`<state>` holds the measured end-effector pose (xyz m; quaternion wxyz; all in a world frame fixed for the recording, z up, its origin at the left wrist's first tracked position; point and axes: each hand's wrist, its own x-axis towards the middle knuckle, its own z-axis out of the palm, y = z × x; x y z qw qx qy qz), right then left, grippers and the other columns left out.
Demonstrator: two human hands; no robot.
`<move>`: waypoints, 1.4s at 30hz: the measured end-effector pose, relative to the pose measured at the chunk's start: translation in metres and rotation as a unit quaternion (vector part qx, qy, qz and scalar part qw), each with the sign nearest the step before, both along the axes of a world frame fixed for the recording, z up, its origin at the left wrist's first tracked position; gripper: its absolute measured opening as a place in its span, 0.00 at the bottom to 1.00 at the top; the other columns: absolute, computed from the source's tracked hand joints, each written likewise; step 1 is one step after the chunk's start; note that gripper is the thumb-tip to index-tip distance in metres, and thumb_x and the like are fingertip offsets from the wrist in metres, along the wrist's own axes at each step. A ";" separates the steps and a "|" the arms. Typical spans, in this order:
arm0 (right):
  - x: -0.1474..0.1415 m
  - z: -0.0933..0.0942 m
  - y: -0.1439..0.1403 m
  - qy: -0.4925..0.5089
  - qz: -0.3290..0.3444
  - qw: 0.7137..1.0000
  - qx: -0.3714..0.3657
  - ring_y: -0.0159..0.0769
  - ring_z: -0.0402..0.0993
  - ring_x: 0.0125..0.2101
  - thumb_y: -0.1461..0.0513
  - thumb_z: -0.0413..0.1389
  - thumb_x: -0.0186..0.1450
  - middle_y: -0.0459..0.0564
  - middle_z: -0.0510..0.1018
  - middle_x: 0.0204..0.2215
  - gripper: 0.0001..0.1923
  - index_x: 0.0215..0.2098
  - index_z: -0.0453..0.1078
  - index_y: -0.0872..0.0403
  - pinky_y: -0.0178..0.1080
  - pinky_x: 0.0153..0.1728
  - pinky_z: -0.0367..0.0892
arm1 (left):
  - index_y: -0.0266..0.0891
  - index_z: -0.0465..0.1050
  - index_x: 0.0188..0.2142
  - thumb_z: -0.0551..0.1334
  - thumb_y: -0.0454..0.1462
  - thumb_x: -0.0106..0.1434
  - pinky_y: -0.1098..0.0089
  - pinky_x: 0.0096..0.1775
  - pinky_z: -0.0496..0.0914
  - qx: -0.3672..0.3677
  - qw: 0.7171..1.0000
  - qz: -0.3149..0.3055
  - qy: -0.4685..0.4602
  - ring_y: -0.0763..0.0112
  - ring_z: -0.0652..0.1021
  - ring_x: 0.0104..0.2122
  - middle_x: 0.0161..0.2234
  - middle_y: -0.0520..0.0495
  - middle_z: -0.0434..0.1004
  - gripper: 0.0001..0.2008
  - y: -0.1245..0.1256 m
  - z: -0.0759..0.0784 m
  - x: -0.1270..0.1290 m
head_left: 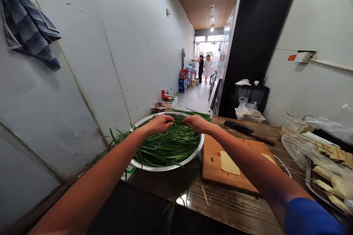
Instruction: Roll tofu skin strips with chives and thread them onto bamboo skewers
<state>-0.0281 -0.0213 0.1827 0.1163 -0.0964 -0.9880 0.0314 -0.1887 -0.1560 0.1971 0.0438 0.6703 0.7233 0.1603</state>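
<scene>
A heap of long green chives (pixel 165 145) lies in a wide metal bowl (pixel 176 165) at the near left of a wooden table (pixel 234 205), with the blades running mostly crosswise and their tips spilling over the rim on both sides. Both hands rest on top of the heap at its far edge. The left hand (pixel 160 123) curls its fingers down into the greens, and the right hand (pixel 197 123) does the same just beside it, nearly touching. Each seems to pinch a gather of blades, though the fingertips are buried, so how tight the hold is cannot be told.

The chives look light, limp and thin. They would likely bend and slide apart if lifted by a few strands, and bruise if squeezed hard, so a bunch is best gathered near the middle of its length with the whole hand.

Just right of the bowl, touching it, sits a wooden cutting board (pixel 215 161) with a pale flat slice (pixel 229 163) on it. A cleaver (pixel 242 128) lies beyond the board. Further right are a tray of skewers (pixel 328 180) under clear plastic and a small tub (pixel 249 115) with a bag in it. A blue towel (pixel 27 25) hangs on the left wall, and two people (pixel 204 67) stand far down the corridor by the doorway.
</scene>
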 end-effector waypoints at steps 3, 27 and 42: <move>-0.001 0.000 0.000 -0.032 -0.017 0.997 0.070 0.37 0.73 0.38 0.65 0.45 0.66 0.53 0.78 0.36 0.13 0.38 0.72 0.55 0.34 0.38 0.61 | 0.34 0.66 0.52 0.54 0.40 0.58 0.72 0.39 0.66 -0.043 0.999 0.011 -0.004 0.67 0.75 0.38 0.40 0.45 0.76 0.22 -0.009 -0.012 -0.003; 0.008 -0.089 0.010 0.310 -0.052 0.838 -0.446 0.36 0.70 0.47 0.73 0.44 0.52 0.53 0.72 0.49 0.33 0.56 0.60 0.54 0.43 0.48 0.66 | 0.38 0.63 0.27 0.53 0.50 0.56 0.75 0.23 0.58 -0.037 0.966 -0.028 -0.254 0.77 0.62 0.20 0.21 0.54 0.62 0.17 0.014 -0.041 0.021; 0.028 -0.080 -0.001 0.365 -0.044 0.900 -0.235 0.36 0.71 0.42 0.62 0.53 0.60 0.52 0.76 0.42 0.13 0.42 0.73 0.53 0.38 0.40 0.67 | 0.38 0.61 0.25 0.52 0.47 0.57 0.75 0.23 0.56 -0.074 0.975 -0.043 -0.206 0.77 0.61 0.20 0.20 0.55 0.61 0.15 0.014 -0.045 0.026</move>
